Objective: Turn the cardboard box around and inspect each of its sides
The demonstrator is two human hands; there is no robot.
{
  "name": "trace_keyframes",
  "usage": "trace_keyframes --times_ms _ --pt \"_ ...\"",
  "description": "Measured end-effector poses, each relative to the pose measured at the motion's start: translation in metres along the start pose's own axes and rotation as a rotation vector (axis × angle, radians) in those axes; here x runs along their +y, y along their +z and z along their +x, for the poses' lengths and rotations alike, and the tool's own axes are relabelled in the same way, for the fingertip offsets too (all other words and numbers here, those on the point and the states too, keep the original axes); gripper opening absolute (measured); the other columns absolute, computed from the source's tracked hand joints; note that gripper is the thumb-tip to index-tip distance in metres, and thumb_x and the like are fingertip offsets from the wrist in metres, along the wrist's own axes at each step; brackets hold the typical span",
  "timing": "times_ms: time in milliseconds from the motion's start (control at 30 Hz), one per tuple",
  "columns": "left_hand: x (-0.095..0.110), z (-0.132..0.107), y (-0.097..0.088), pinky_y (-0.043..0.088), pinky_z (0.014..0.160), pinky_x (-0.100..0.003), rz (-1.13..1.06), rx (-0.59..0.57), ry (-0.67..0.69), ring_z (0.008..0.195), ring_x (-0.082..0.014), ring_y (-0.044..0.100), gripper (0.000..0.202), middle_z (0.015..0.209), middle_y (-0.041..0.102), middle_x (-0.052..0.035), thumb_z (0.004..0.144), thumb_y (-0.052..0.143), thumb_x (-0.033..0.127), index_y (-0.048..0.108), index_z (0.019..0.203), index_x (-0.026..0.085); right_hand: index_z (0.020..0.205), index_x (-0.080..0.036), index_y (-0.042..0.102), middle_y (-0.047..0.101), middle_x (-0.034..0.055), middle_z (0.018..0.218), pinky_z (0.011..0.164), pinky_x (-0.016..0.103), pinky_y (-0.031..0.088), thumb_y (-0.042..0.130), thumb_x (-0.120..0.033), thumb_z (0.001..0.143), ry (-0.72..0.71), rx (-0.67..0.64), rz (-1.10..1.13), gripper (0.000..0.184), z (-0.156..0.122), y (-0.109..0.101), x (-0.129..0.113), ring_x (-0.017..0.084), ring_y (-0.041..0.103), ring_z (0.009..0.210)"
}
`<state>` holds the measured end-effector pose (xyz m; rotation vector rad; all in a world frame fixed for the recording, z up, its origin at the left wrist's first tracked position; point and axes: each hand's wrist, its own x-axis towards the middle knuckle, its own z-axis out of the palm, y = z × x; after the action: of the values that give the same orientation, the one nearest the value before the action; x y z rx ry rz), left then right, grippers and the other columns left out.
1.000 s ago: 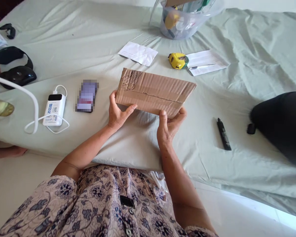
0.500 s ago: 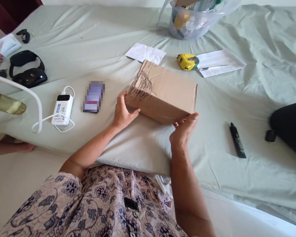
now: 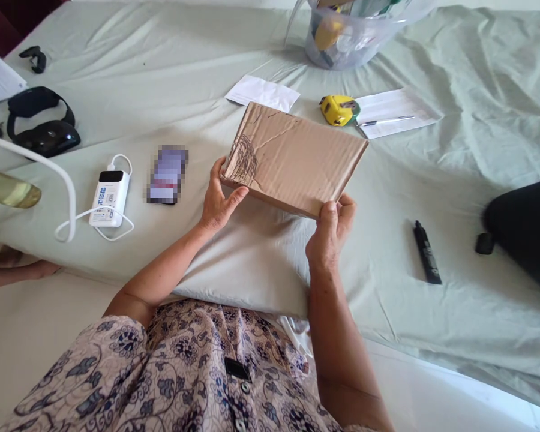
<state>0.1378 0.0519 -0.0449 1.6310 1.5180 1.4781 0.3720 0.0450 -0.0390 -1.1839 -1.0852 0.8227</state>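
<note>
I hold a flat brown cardboard box (image 3: pixel 292 159) above the pale green sheet (image 3: pixel 162 72), its broad face turned up and black scribble on its left end. My left hand (image 3: pixel 218 201) grips the near left corner, thumb on the front edge. Fingers and thumb of my right hand (image 3: pixel 330 231) pinch the near right corner. A black marker (image 3: pixel 426 252) lies on the sheet to the right of my right hand.
A yellow tape measure (image 3: pixel 337 110), a paper with a pen (image 3: pixel 389 114) and a white slip (image 3: pixel 261 93) lie behind the box. A clear plastic bucket (image 3: pixel 346 33) stands at the back. Left are a phone (image 3: pixel 166 175), a white power bank (image 3: pixel 108 191), black headphones (image 3: pixel 40 123); a black bag (image 3: pixel 524 231) right.
The box has been turned in my hands: first a long taped side faced me, then it tipped, and now its broad face lies up. Both hands shifted their hold on the near corners.
</note>
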Motion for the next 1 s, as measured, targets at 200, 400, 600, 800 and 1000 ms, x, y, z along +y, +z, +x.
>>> trace_keyframes --times_ms 200,400,600,800,1000 --pt "0.001 0.003 0.001 0.049 0.11 -0.038 -0.093 0.051 -0.04 0.124 -0.0226 0.063 0.074 0.133 0.062 -0.0108 0.087 0.047 0.08 0.044 0.137 0.026 0.118 -0.025 0.056 0.064 0.0043 0.107 0.094 0.043 0.054 0.062 -0.065 0.083 -0.044 -0.074 0.05 0.054 0.001 0.003 -0.005 0.021 0.064 0.104" --pt "0.004 0.002 0.004 0.052 0.106 -0.037 -0.11 0.101 -0.075 0.115 -0.0197 0.065 0.066 0.122 0.065 -0.0079 0.089 0.051 0.075 0.048 0.131 0.025 0.117 -0.025 0.054 0.062 0.0028 0.102 0.085 0.037 0.054 0.065 -0.066 0.082 -0.031 -0.104 0.065 0.055 0.001 0.004 -0.006 0.019 0.062 0.097" --pt "-0.001 0.002 0.001 0.047 0.116 -0.039 -0.064 0.025 0.037 0.133 -0.0217 0.059 0.064 0.137 0.06 -0.0096 0.093 0.049 0.072 0.042 0.139 0.028 0.098 -0.024 0.055 0.052 0.0003 0.088 0.085 0.039 0.055 0.052 -0.068 0.091 -0.024 0.023 -0.033 0.045 0.0 -0.002 -0.004 0.018 0.058 0.087" --pt "-0.005 0.0 0.003 0.048 0.117 -0.044 -0.024 -0.112 0.153 0.144 -0.0244 0.051 0.069 0.153 0.049 -0.0114 0.094 0.049 0.068 0.03 0.149 0.032 0.126 -0.028 0.055 0.059 0.0074 0.12 0.094 0.047 0.056 0.03 -0.082 0.089 0.02 0.125 0.038 0.069 0.008 0.0 -0.005 0.025 0.06 0.119" --pt "-0.013 0.001 0.009 0.049 0.116 -0.047 0.059 -0.048 0.16 0.139 -0.0236 0.055 0.06 0.145 0.055 -0.0117 0.093 0.059 0.039 0.033 0.146 0.03 0.135 -0.029 0.05 0.06 0.0117 0.13 0.096 0.047 0.054 0.02 -0.091 0.079 0.069 0.07 0.12 0.089 0.012 0.0 -0.005 0.027 0.061 0.124"
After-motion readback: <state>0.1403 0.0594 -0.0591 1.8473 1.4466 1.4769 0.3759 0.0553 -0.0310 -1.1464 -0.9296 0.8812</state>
